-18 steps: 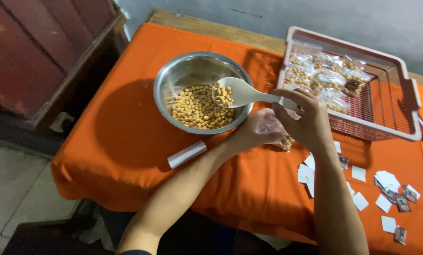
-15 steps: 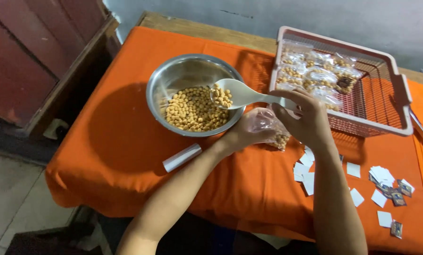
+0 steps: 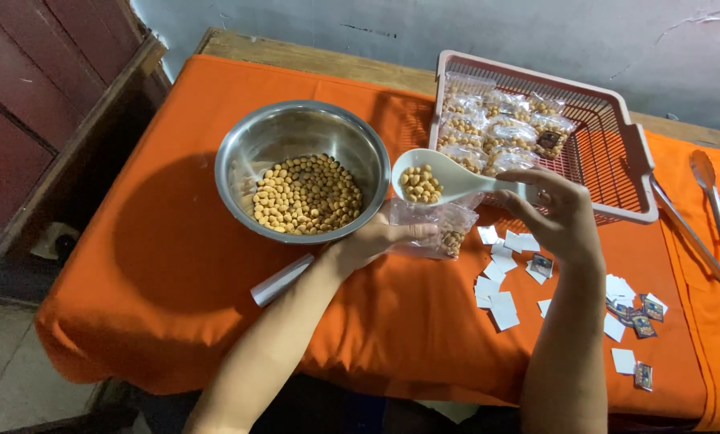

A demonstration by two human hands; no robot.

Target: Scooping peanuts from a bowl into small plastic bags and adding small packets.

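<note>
My right hand (image 3: pixel 561 213) grips the handle of a white spoon (image 3: pixel 440 178) loaded with tan peanuts, held just above a small clear plastic bag (image 3: pixel 436 229). My left hand (image 3: pixel 372 239) holds that bag by its left edge on the orange cloth; a few peanuts lie in its lower right corner. A steel bowl (image 3: pixel 251 149) half full of peanuts stands to the left of the spoon.
A pink plastic basket (image 3: pixel 629 173) with several filled peanut bags sits at the back right. Small white and dark paper labels (image 3: pixel 500 297) are scattered on the orange tablecloth (image 3: pixel 175 281). A silvery cylinder (image 3: pixel 279 281) lies near my left forearm. Metal tongs (image 3: pixel 713 217) lie at the far right.
The spoon of peanuts has moved right, out of the bowl to above the plastic bag. The camera view shifted, bringing the tongs into sight.
</note>
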